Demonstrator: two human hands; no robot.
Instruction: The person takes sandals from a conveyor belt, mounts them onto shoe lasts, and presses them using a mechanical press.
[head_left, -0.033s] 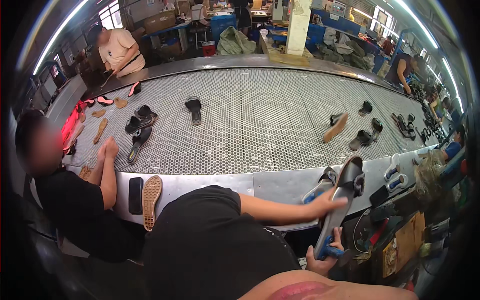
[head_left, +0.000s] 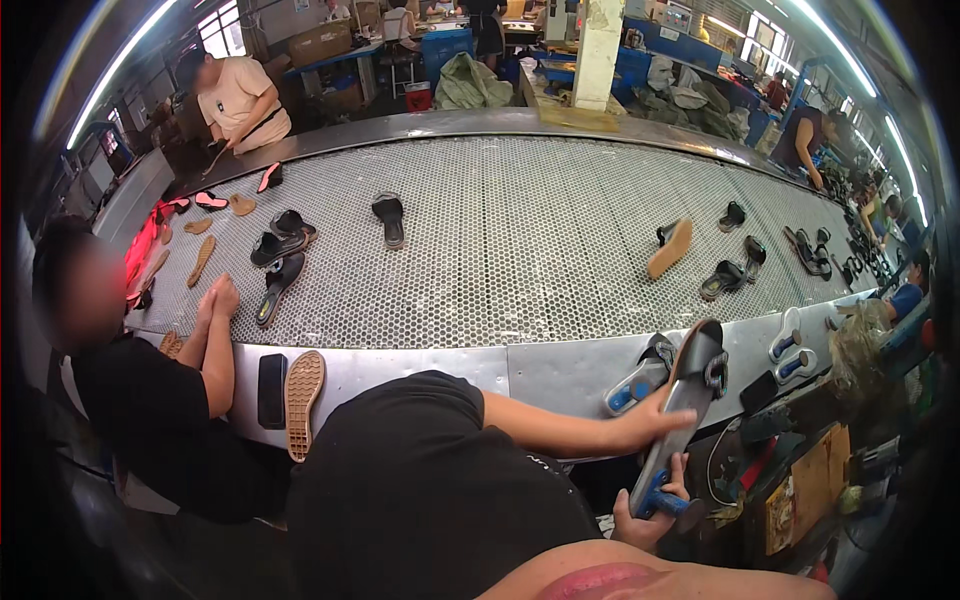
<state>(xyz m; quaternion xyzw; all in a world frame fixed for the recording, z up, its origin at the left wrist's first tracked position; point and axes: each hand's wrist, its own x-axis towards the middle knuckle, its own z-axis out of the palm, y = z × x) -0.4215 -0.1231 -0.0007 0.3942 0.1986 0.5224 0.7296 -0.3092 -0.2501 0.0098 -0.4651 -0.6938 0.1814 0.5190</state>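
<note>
Between my hands is a black slide sandal (head_left: 683,410), tilted with its toe up and away from me. A grey shoe last with blue fittings (head_left: 662,494) shows at its heel end. My left hand (head_left: 650,424) grips the sandal's middle from the left, just below the strap, with fingertips over the edge. My right hand (head_left: 645,520) holds the heel end from below, its fingers curled around the blue part. Just left of the sandal's toe, another sandal on a blue-fitted last (head_left: 637,385) rests on the metal ledge, partly hidden by my left hand.
A perforated metal table (head_left: 520,250) carries several black sandals (head_left: 388,220). On its front ledge (head_left: 440,370) lie a black phone (head_left: 271,392), a tan sole (head_left: 304,405) and white lasts (head_left: 790,350). A person in black (head_left: 150,420) sits to my left. A cluttered bench (head_left: 800,490) stands at right.
The sandal in my hands has turned a little and its toe has dipped slightly. My left hand has shifted slightly, uncovering more of the sandal on the ledge.
</note>
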